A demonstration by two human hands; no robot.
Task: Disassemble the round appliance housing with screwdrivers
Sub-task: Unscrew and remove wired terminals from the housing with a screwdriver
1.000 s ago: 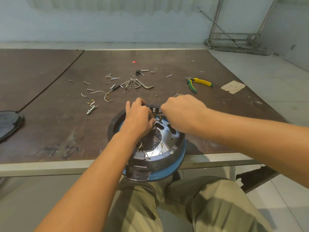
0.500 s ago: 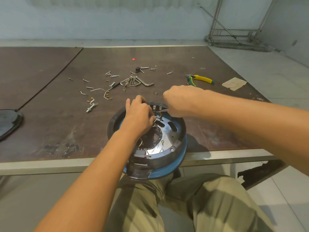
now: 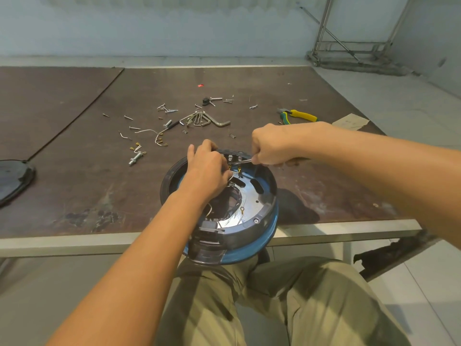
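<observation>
The round appliance housing (image 3: 259, 216), black and blue with a shiny metal plate inside, hangs over the table's front edge against my lap. My left hand (image 3: 208, 171) reaches into its far side and pinches a thin wire by the terminal block (image 3: 234, 159). My right hand (image 3: 272, 146) is a fist around a slim metal tool (image 3: 243, 161) whose tip points left at the terminals. The tool's handle is hidden in my fist.
Loose screws (image 3: 169, 109), a set of hex keys (image 3: 207, 119) and a bolt (image 3: 136, 157) lie scattered on the brown table (image 3: 74, 191) beyond the housing. Yellow-green pliers (image 3: 298, 114) lie at the right, a black cover (image 3: 12, 178) at the left edge.
My right hand has lifted and pulled back to the right from over the housing, exposing the tool tip at the terminals. My left hand stays at the wire.
</observation>
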